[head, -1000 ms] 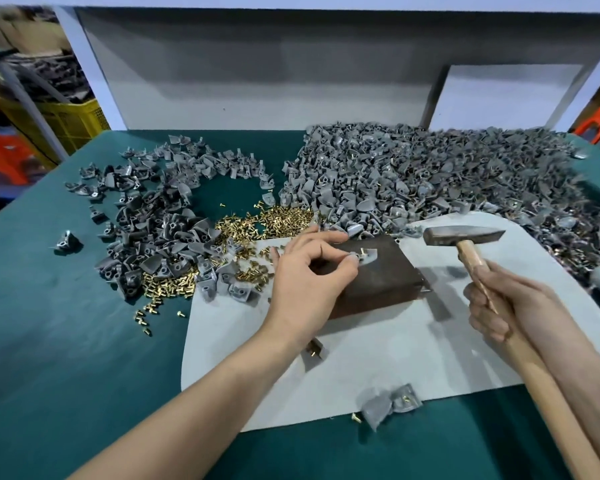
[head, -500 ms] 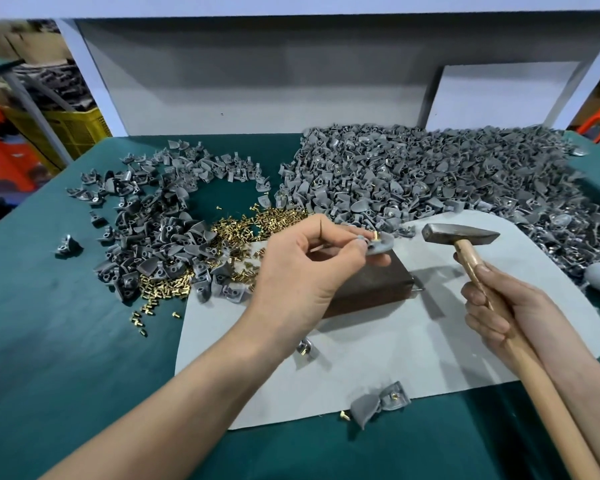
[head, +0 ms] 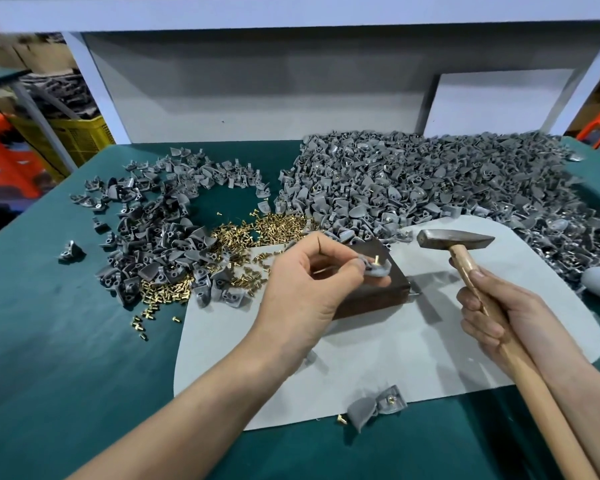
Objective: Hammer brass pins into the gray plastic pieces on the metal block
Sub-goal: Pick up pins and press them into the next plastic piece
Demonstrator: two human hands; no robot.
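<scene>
Lowered onto the metal block [head: 378, 296], the gray piece [head: 378, 270] my left hand [head: 309, 289] pinches has its brass pin [head: 376, 260] undriven; right hand [head: 496, 317] grips the hammer [head: 454, 239]; an unpinned pile [head: 160, 244] waits.

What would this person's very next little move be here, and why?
Probably a light tap of the hammer down on the brass pin: it stands upright in the gray piece that the left hand pinches over the metal block, and the right hand holds the hammer raised beside it.

Green table [head: 59, 341] bearing gray mat [head: 413, 348], gray pieces [head: 430, 181], brass pins [head: 257, 230]
</scene>
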